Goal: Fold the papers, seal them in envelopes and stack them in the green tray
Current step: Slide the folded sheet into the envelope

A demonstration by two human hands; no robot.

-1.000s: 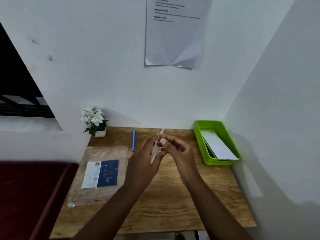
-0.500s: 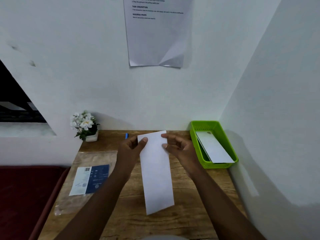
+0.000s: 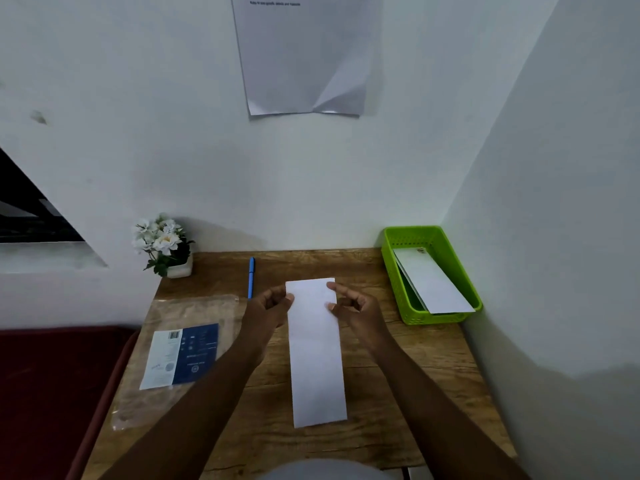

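Observation:
A long white envelope (image 3: 318, 358) runs lengthwise over the middle of the wooden table (image 3: 398, 410), its far end raised between my hands. My left hand (image 3: 270, 308) pinches the far left edge with curled fingers. My right hand (image 3: 353, 303) pinches the far right edge between thumb and forefinger. The green tray (image 3: 391, 268) stands at the table's back right corner against the wall. It holds white envelopes (image 3: 433, 282) that lean out over its front rim.
A clear plastic packet with a blue and white label (image 3: 180, 355) lies on the table's left side. A blue pen (image 3: 251, 277) lies behind it. A small pot of white flowers (image 3: 162, 244) stands at the back left corner. Walls close in behind and to the right.
The envelope turned from edge-on to flat and now hangs lengthwise toward me. Both hands shifted to its far corners, and the view dropped slightly lower.

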